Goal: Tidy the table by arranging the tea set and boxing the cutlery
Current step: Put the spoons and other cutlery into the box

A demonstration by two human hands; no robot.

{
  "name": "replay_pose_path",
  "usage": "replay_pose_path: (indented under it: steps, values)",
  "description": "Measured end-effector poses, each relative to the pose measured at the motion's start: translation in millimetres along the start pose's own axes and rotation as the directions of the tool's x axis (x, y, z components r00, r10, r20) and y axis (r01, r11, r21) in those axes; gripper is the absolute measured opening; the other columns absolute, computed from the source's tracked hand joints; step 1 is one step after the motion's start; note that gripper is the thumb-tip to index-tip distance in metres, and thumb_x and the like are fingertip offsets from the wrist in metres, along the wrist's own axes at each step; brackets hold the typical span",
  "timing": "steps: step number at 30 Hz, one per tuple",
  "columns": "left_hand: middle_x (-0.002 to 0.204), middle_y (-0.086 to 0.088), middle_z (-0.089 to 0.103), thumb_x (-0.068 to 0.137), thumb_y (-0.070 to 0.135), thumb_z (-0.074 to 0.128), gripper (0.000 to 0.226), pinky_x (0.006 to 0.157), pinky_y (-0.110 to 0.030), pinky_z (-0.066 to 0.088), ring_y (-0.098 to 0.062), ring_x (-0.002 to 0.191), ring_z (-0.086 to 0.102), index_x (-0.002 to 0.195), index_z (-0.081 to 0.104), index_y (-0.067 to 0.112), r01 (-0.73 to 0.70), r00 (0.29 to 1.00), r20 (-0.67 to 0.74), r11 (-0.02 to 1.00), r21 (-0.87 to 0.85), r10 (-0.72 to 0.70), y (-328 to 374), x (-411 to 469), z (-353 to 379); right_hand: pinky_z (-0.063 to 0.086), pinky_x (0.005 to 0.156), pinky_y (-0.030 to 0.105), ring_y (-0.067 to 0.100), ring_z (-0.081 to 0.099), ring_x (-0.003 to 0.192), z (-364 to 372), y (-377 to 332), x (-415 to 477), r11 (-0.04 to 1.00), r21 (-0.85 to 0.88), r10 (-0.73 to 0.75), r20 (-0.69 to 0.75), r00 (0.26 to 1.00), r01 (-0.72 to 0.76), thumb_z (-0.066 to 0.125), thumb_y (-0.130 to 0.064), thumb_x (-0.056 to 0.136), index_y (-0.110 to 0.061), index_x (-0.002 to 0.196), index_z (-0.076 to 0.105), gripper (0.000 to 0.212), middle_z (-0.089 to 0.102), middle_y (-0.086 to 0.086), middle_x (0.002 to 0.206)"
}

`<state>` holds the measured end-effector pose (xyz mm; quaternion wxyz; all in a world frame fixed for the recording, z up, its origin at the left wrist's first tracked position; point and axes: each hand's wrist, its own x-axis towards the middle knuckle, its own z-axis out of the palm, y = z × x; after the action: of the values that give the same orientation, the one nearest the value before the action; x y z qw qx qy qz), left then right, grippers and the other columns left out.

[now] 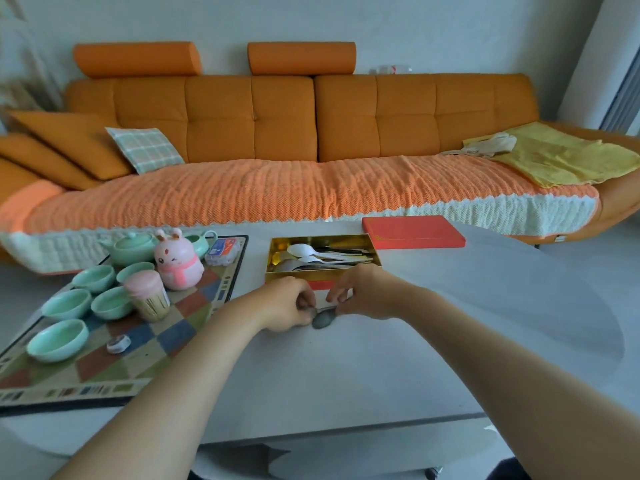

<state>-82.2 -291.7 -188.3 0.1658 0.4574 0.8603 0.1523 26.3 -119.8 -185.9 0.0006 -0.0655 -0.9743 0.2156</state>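
One cam only, riding on the person's head, wide-angle. It's looking fwd & down across the table (398,368), close in, and facing the orange sofa (284,119) at the far side.

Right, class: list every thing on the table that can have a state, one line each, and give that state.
Box, open, cutlery inside.
Lid, off, flat on the table.
Spoon, not yet boxed, held just in front of the box.
Left hand, pinching the spoon.
Right hand, pinching the spoon.
Teapot, covered.
Cups, upright, empty.
Toothpick jar, capped.
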Motion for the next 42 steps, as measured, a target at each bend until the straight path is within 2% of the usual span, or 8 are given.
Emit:
replay_pose_path:
  steps: [7, 10, 14, 21, 25, 28, 31, 42]
  values:
    - [0.095, 0.009, 0.059, 0.09, 0.022, 0.067, 0.011, 0.074, -0.026, 0.048, -0.008, 0.087, 0.057, 0.095, 0.062, 0.031, 0.026, 0.994, -0.106, 0.992, -0.12, -0.039, -15.6, 2.1, -22.1, 0.043, 0.067, 0.014, 0.002, 0.06, 0.085, -9.8, -3.3, 10.3, 0.997, 0.077, -0.013, -0.038, 0.999, 0.016, 0.076, -0.035, 0.082, -0.029, 0.112, 0.07, 0.032, 0.066, -0.015, 0.099]
    - [0.093, 0.004, 0.064, 0.088, 0.018, 0.07, 0.014, 0.081, -0.03, 0.05, -0.015, 0.088, 0.061, 0.089, 0.066, 0.031, -0.025, 0.981, -0.192, 0.963, -0.269, -0.028, -20.2, 4.9, -37.4, 0.045, 0.069, 0.022, 0.001, 0.058, 0.08, -17.1, -4.5, 16.6, 0.991, 0.111, -0.048, -0.236, 0.971, 0.076, 0.07, -0.03, 0.087, -0.028, 0.102, 0.074, 0.016, 0.063, -0.017, 0.094]
    - [0.101, 0.0, 0.067, 0.09, 0.014, 0.068, 0.018, 0.087, -0.033, 0.051, -0.016, 0.096, 0.064, 0.099, 0.062, 0.028, -0.108, 0.95, -0.312, 0.907, -0.407, -0.027, -21.0, 9.6, -46.0, 0.047, 0.067, 0.031, 0.012, 0.055, 0.084, -23.2, -0.6, 30.7, 0.988, -0.119, -0.143, -0.498, 0.855, 0.096, 0.063, -0.03, 0.094, -0.028, 0.104, 0.075, 0.016, 0.058, -0.008, 0.096]
    - [0.09, 0.008, 0.067, 0.09, 0.016, 0.069, 0.016, 0.076, -0.02, 0.048, -0.004, 0.081, 0.062, 0.099, 0.067, 0.028, -0.149, 0.914, -0.404, 0.885, -0.441, -0.047, -18.9, 28.9, -27.8, 0.047, 0.068, 0.018, 0.005, 0.055, 0.067, -29.0, 6.0, 38.1, 0.998, 0.055, 0.01, -0.377, 0.926, 0.011, 0.058, -0.016, 0.096, -0.023, 0.102, 0.075, 0.02, 0.066, -0.009, 0.091]
    - [0.106, 0.012, 0.062, 0.093, 0.022, 0.065, 0.021, 0.08, -0.015, 0.041, -0.005, 0.099, 0.055, 0.113, 0.066, 0.028, -0.139, 0.882, -0.471, 0.956, -0.257, 0.002, -19.0, 37.0, -14.0, 0.057, 0.069, 0.034, 0.013, 0.059, 0.062, -23.7, 18.7, 40.6, 0.989, 0.056, 0.146, -0.304, 0.942, -0.135, 0.054, -0.017, 0.097, -0.028, 0.097, 0.075, 0.023, 0.071, -0.004, 0.09]
    - [0.122, 0.008, 0.057, 0.096, 0.021, 0.058, 0.026, 0.101, -0.029, 0.036, -0.012, 0.118, 0.042, 0.121, 0.066, 0.024, -0.144, 0.859, -0.501, 0.989, -0.045, 0.102, -19.9, 41.2, -9.6, 0.048, 0.057, 0.027, 0.01, 0.057, 0.065, -21.1, 25.7, 40.4, 0.976, -0.039, 0.193, -0.298, 0.935, -0.214, 0.051, -0.018, 0.095, -0.032, 0.095, 0.076, 0.028, 0.069, -0.007, 0.092]
    - [0.128, 0.008, 0.056, 0.099, 0.023, 0.053, 0.028, 0.105, -0.034, 0.035, -0.014, 0.121, 0.041, 0.124, 0.066, 0.024, -0.174, 0.884, -0.434, 0.984, 0.041, 0.174, -17.8, 41.3, -7.2, 0.045, 0.067, 0.028, 0.011, 0.055, 0.069, -21.3, 27.0, 38.6, 0.96, -0.085, 0.224, -0.333, 0.916, -0.266, 0.049, -0.018, 0.094, -0.035, 0.091, 0.075, 0.031, 0.069, -0.009, 0.091]
    - [0.142, 0.008, 0.045, 0.101, 0.029, 0.048, 0.038, 0.11, -0.032, 0.027, -0.013, 0.135, 0.03, 0.137, 0.056, 0.024, -0.137, 0.922, -0.34, 0.978, 0.159, 0.185, -10.0, 30.8, -1.2, 0.051, 0.087, 0.04, 0.022, 0.057, 0.102, -5.4, 19.9, 30.4, 0.979, -0.195, 0.002, -0.246, 0.969, -0.051, 0.039, 0.0, 0.089, -0.02, 0.101, 0.076, 0.043, 0.062, -0.001, 0.11]
